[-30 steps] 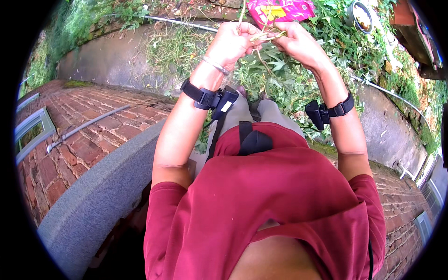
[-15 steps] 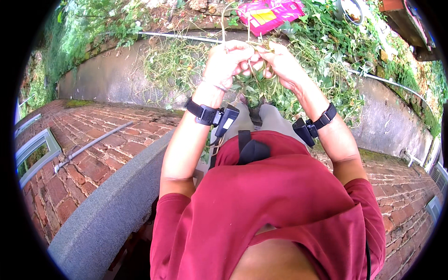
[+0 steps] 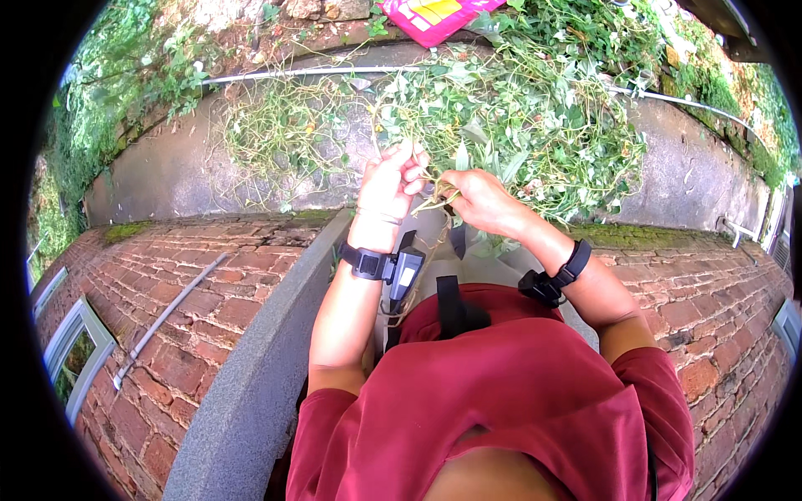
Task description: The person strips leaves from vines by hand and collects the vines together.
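My left hand (image 3: 389, 182) is closed in a pinch, and a thin vine stem rises from its fingers. Close to its right, my right hand (image 3: 483, 199) is closed on a bent bundle of vine stems (image 3: 434, 201) that reaches across toward the left fingertips. A thin strand trails from the bundle down toward my waist. Exactly where the stems cross between the fingers is hard to make out. Beyond both hands lies a large heap of cut leafy vines (image 3: 543, 125) on the concrete strip. A thinner tangle of stems (image 3: 288, 125) lies to the left.
A pink bag (image 3: 430, 27) with a yellow patch lies at the far edge. A pale pipe (image 3: 309, 72) runs along the concrete. At my left stands a grey rough-topped ledge (image 3: 242, 376) beside a brick wall (image 3: 200, 301) with a window frame (image 3: 79, 351).
Both hands have come down closer to my body and slightly apart. The tall vine loop above them has gone from sight. The view has shifted, with the bag partly cut off.
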### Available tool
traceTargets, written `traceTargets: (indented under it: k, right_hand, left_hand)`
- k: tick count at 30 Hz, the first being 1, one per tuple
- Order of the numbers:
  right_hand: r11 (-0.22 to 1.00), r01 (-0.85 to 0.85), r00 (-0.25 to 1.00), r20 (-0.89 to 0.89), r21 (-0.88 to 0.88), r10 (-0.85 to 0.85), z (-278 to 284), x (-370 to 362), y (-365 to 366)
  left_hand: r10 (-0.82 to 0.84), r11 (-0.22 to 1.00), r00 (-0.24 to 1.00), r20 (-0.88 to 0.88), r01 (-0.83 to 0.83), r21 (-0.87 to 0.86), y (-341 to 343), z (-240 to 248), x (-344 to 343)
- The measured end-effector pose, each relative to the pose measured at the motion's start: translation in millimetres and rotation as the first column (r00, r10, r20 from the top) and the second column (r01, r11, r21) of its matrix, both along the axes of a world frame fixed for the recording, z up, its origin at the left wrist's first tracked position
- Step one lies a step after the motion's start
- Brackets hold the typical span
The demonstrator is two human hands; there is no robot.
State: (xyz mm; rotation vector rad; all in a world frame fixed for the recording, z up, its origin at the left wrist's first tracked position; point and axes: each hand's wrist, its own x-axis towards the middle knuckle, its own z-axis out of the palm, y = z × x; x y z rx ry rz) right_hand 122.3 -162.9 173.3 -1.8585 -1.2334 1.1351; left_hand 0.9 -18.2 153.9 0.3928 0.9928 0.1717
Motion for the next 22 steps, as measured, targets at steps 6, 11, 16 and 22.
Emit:
traceTargets:
  k: [6, 11, 16, 22]
  right_hand:
    - [0.971, 0.091, 0.827, -0.527, -0.221, -0.197, -48, 17, -12]
    - [0.966, 0.173, 0.979, 0.142, -0.190, -0.147, -110, -7, -4]
    - [0.792, 0.422, 0.878, 0.416, -0.442, -0.236, -201, 26, -18]
    - [0.620, 0.136, 0.914, 0.339, -0.772, 0.222, -239, 63, -61]
  left_hand:
    - [0.086, 0.980, 0.985, 0.152, -0.055, -0.194, 0, -53, -18]
    - [-0.094, 0.984, 0.994, 0.052, 0.101, -0.146, -14, -75, -22]
    - [-0.186, 0.979, 0.983, 0.004, 0.186, -0.079, 10, -61, -41]
    - [0.066, 0.451, 0.795, -0.603, 0.515, 0.729, 132, -150, -139]
